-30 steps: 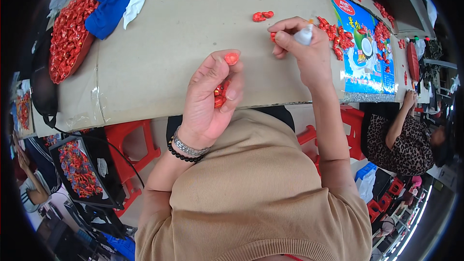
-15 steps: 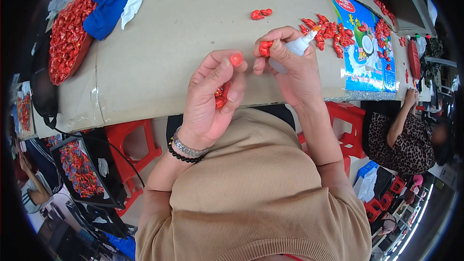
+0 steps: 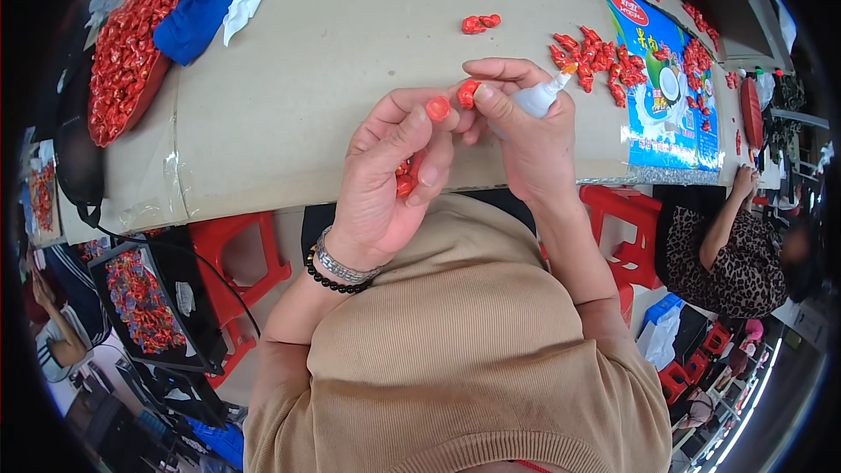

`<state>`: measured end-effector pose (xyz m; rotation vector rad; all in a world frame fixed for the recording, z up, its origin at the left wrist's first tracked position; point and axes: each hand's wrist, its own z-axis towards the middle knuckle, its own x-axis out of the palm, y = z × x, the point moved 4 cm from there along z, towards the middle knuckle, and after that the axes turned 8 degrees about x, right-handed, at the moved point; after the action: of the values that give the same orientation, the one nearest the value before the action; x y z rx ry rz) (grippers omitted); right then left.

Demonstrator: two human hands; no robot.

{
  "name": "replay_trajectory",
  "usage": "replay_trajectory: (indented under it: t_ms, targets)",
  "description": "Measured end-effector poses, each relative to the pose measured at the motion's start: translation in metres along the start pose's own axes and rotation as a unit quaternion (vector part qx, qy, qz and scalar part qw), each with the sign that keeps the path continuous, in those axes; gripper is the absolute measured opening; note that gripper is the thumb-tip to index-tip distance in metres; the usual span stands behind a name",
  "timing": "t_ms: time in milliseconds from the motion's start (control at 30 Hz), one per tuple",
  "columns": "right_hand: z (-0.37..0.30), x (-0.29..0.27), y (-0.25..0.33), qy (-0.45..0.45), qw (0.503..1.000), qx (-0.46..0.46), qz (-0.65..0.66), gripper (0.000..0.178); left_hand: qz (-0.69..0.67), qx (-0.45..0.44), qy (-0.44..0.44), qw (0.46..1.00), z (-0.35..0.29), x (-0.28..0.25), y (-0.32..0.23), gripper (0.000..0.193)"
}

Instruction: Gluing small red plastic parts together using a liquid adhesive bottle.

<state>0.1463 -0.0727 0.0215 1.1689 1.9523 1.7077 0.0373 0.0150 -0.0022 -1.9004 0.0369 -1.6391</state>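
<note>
The big cardboard-covered table (image 3: 333, 61) spreads out beyond both hands, and off past the left hand's far side a round tray (image 3: 123, 57) sits heaped with red wrapped pieces, a blue and white cloth (image 3: 206, 0) bunched just beside it. Out past the right hand lies a bright blue printed sheet (image 3: 670, 96), with a scatter of red pieces (image 3: 591, 57) between that sheet and the knuckles. Now in close: the right hand (image 3: 530, 136) is curled around a small white squeeze bottle (image 3: 539, 96), nozzle poking out toward the scatter, while its thumb and forefinger are pinched tight on one small red piece (image 3: 467, 94). Right against it, fingertips meeting, is the left hand (image 3: 390, 175), wearing a metal watch band and a dark bead bracelet at the wrist; it is cupped half closed, a few red pieces (image 3: 405, 180) nestled in the palm, and its thumb and forefinger press on another orange-red piece (image 3: 437, 109) just beside the pinched one.
</note>
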Motion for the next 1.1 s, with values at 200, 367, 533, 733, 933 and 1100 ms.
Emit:
replay_trajectory:
  t_ms: [200,367,533,733,933,1100]
  targets:
    - [-0.004,-0.003,0.013,-0.022,0.994,-0.064,-0.081,0.013,0.011,-0.013,-0.05,0.999,-0.003,-0.002,0.003,0.022]
    - [-0.004,0.003,0.027,0.007,0.963,-0.178,-0.203,0.016,0.112,0.0,-0.072,0.991,-0.004,0.001,0.002,0.021]
    - [-0.002,0.004,0.027,0.015,0.949,-0.186,-0.254,0.017,0.163,0.018,-0.081,0.983,-0.004,0.001,0.001,0.019]
    - [-0.003,0.005,0.022,0.024,0.954,-0.176,-0.242,0.015,0.16,0.003,-0.081,0.984,-0.004,0.0,0.002,0.019]
    - [-0.003,0.002,0.006,0.017,0.968,-0.162,-0.193,0.015,0.162,0.029,-0.083,0.983,-0.004,-0.001,0.005,0.018]
    - [-0.006,0.004,0.006,0.018,0.965,-0.193,-0.178,0.015,0.177,0.058,-0.059,0.981,-0.002,0.002,0.002,0.017]
